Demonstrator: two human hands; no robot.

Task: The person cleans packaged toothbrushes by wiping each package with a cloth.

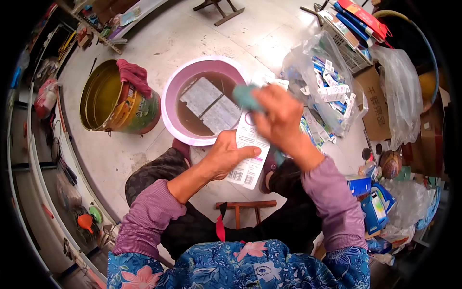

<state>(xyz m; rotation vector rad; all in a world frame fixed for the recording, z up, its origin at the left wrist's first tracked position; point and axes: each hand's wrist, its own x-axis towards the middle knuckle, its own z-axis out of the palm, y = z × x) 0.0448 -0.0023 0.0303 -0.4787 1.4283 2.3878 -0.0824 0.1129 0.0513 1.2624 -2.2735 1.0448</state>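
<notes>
My left hand (222, 156) grips a white printed packaging card (249, 166) by its left side, thumb across the front; barcodes show near its lower end. There seem to be two cards side by side. My right hand (281, 118), smeared by motion, is closed on a teal cloth (247, 98) at the card's upper part. Whether the cloth touches the card I cannot tell. Just beyond the hands stands a pink basin (172, 103) of murky water, with a grey rectangular slab or two (204, 98) lying in it.
A metal bucket (142, 115) with a red cloth (134, 77) over its rim stands left of the basin. On the right, a clear plastic bag (308, 58) holds many small packs (333, 91). Boxes (374, 212) lie at lower right; a wooden stool (245, 204) is between my legs.
</notes>
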